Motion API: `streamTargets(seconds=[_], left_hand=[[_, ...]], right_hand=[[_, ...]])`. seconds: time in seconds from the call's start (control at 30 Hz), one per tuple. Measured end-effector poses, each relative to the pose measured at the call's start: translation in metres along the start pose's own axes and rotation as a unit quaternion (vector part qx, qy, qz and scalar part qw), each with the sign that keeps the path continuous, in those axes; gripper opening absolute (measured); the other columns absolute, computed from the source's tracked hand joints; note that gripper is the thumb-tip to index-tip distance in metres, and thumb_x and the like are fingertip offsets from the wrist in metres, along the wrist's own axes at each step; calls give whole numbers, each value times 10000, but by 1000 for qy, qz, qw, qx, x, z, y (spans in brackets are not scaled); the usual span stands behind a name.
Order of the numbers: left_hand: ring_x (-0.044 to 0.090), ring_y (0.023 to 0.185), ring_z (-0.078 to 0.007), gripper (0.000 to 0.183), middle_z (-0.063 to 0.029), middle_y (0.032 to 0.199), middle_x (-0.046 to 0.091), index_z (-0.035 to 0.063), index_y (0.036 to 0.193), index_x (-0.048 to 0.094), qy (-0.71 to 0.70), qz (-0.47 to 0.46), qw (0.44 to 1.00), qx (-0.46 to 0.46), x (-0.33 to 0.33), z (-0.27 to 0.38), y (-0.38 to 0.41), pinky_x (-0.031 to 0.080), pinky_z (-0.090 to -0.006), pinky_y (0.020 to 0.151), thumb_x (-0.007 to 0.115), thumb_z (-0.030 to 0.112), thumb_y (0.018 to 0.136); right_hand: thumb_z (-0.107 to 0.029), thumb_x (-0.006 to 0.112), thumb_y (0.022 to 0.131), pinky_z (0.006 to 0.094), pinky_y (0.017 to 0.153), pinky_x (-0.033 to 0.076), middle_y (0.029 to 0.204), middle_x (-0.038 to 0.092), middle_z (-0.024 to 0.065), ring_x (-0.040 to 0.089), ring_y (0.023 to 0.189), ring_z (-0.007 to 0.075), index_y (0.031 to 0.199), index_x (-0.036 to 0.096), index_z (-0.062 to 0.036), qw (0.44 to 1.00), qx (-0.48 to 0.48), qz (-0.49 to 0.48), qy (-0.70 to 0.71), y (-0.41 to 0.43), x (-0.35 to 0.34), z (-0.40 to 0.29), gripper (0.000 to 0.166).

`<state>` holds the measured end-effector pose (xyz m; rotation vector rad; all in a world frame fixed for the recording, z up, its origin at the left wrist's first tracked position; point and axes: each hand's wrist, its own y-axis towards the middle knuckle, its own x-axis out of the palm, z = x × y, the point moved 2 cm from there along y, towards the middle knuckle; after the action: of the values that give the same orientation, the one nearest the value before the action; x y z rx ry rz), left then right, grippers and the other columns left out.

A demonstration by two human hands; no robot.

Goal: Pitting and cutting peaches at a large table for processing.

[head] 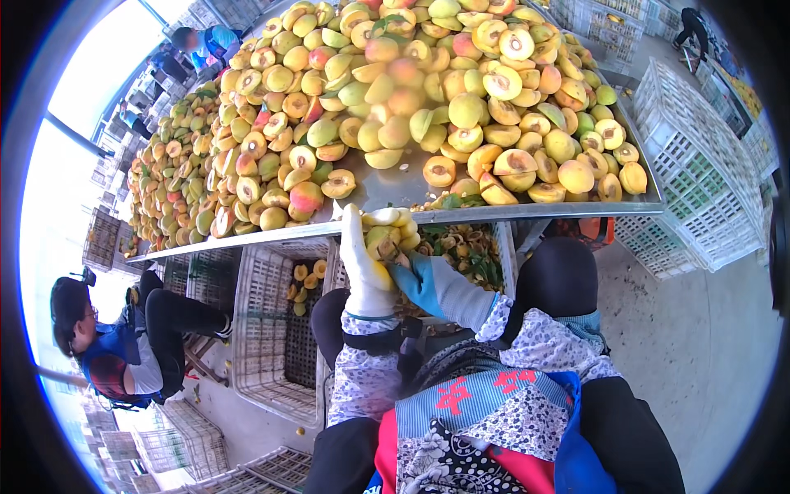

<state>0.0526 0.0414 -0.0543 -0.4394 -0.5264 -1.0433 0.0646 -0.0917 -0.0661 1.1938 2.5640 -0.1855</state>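
Observation:
My left hand (370, 265), in a white glove with yellow patches, is wrapped around a yellow-green peach (382, 241) just below the table's front rim. My right hand (435, 284), in a blue and grey glove, reaches in from the right, and its fingertips meet the peach's lower side. Something small and brownish shows at those fingertips; whether it is a pit or a tool is unclear. Beyond both hands, a metal table (382, 188) bears a large heap of peaches (296, 105), many halved, some with pits showing.
Under the table, a crate (509, 259) between my knees holds pits and leaves. A white plastic crate (259, 333) at left contains several peach halves. Stacked crates (697, 167) stand right of the table. A seated person (111, 346) is at left, with other people farther back.

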Motion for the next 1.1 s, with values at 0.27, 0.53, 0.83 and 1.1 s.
streamTargets(seconds=[0.27, 0.53, 0.83, 1.1], left_hand=[[621, 727, -266, 566, -196, 937, 662, -2, 910, 630, 6, 62, 996, 65, 23, 1, -6, 547, -389, 666, 487, 539, 992], [590, 585, -258, 563, -173, 734, 635, -2, 837, 627, -55, -36, 996, -55, 23, 8, -7, 488, -332, 547, 474, 513, 1004], [549, 559, -235, 482, -85, 666, 559, 69, 822, 592, -65, -45, 996, -52, 18, 4, 0, 462, -334, 515, 500, 514, 983], [621, 788, -196, 421, -92, 922, 675, 33, 1049, 689, 221, 268, 926, 149, -78, 123, -10, 517, -358, 700, 573, 424, 942]], right_hand=[[-582, 466, 979, 299, 419, 377, 608, 517, 43, 476, 456, 149, 838, 577, -57, 923, 246, -146, 257, -13, -14, -29, 555], [-559, 464, 985, 278, 345, 299, 548, 438, 8, 374, 377, 102, 827, 544, -57, 901, 250, -239, 260, -14, -22, -26, 532], [-508, 517, 982, 357, 489, 461, 617, 590, 97, 559, 494, 230, 896, 643, -28, 898, 259, -246, 256, -16, -20, -2, 503], [-402, 564, 945, 529, 677, 533, 782, 679, 241, 678, 756, 414, 890, 659, -59, 955, 27, 23, -295, -19, -30, 38, 361]])
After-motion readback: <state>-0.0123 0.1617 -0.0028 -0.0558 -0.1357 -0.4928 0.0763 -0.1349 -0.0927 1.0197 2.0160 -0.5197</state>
